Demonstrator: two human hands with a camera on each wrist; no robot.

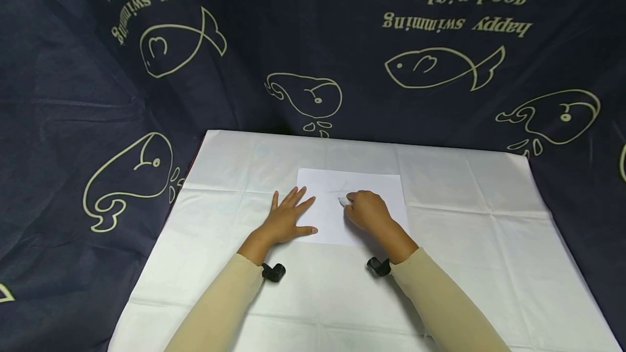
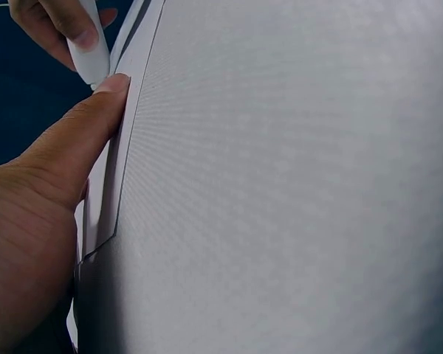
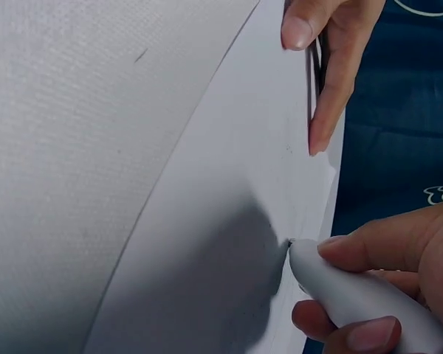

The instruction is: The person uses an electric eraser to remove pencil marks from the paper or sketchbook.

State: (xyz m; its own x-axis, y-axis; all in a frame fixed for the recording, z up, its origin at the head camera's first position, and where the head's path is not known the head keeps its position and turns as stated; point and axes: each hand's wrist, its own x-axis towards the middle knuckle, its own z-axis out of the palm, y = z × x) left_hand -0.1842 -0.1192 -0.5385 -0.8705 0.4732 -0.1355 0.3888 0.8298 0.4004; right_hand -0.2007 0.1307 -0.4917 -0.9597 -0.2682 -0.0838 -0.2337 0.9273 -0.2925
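Note:
A sheet of white paper (image 1: 323,216) lies on the table, with faint grey marks near its middle and small dark specks on it. My left hand (image 1: 286,220) is spread over its left edge, fingers apart and pressing down on it. My right hand (image 1: 368,211) grips a smooth, thick white tool (image 3: 362,295) that looks like an electric eraser, thumb on one side and fingers curled round the other. Its narrow tip points left and meets the paper. Much of the tool's body is hidden inside the hand in the head view.
A creased white cloth (image 1: 464,265) covers the table. Behind and at the sides hangs a dark blue curtain (image 1: 362,4) with fish and whale drawings. Each wrist wears a small black camera mount, such as the left mount (image 1: 274,272).

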